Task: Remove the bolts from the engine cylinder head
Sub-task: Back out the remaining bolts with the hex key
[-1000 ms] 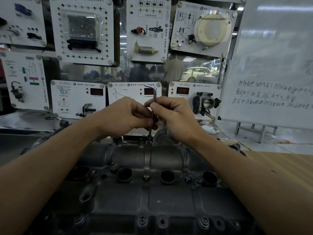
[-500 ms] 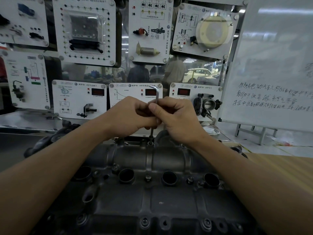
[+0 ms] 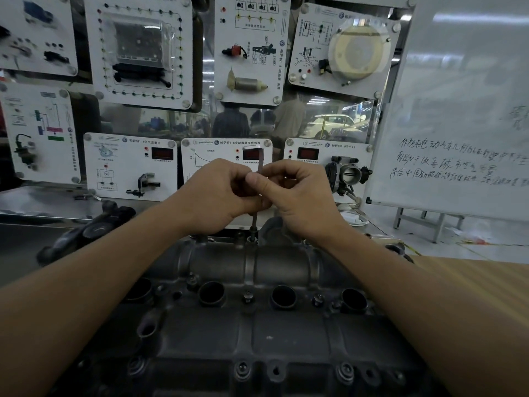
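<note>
Barely moved since half second ago: same grip spot, slight creep of right thumb leftward over hex key (image 3: 260, 167), short top arm now blurred, probably mid-spin. Pinching upright key with left hand (image 3: 220, 196) and right hand (image 3: 297, 196), tip seated in bolt (image 3: 252, 238) at far edge of cylinder head (image 3: 257, 339), midway along. Step judged: finger-spinning loosened bolt out. Next: keep key vertical, keep twirling, lift bolt clear. Still seated: centre-row bolts (image 3: 248, 295), near-edge bolts (image 3: 242, 368).

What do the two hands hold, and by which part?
The left hand and the right hand both pinch the hex key at the middle of its upright long shaft; its bent top is free.
</note>
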Motion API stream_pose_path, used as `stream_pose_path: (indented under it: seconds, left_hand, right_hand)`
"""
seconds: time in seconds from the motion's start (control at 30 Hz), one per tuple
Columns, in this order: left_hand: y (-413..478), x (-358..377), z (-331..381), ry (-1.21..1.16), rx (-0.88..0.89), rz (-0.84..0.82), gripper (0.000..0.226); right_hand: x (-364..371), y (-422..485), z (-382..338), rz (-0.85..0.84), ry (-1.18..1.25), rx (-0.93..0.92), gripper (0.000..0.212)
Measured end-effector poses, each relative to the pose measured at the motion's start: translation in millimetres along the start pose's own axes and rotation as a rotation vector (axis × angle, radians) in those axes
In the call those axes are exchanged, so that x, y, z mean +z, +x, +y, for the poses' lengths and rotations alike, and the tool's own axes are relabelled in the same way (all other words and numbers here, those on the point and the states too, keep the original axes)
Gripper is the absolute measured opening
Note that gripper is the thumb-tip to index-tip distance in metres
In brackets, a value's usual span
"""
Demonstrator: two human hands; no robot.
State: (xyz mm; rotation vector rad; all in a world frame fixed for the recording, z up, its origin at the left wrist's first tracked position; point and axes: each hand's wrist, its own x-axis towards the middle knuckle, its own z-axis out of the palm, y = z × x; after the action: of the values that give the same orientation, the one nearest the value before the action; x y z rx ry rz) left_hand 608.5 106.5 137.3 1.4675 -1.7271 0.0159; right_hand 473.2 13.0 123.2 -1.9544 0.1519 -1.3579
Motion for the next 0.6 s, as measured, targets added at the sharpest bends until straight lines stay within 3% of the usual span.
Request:
stream_pose_path:
  seconds: [0.1, 0.2, 0.47, 0.6]
  left_hand:
    - [0.2, 2.5, 0.0, 0.005, -0.023, 0.018, 0.013]
    - [0.2, -0.2, 1.1, -0.054, -0.073, -0.07, 0.01]
    - [2.2, -7.0, -2.0, -0.096, -0.132, -0.164, 0.012]
    - [2.5, -5.6, -3.9, -0.04, -0.108, -0.111, 0.01]
  right_hand:
    - [0.4, 0.8, 1.1, -0.001, 0.022, 0.004, 0.01]
    - [-1.5, 0.9, 0.0, -0.054, 0.024, -0.014, 0.006]
    - [0.4, -2.1, -4.4, -0.128, -0.029, -0.03, 0.022]
    - [-0.7, -1.3, -1.6, -0.075, -0.005, -0.008, 0.009]
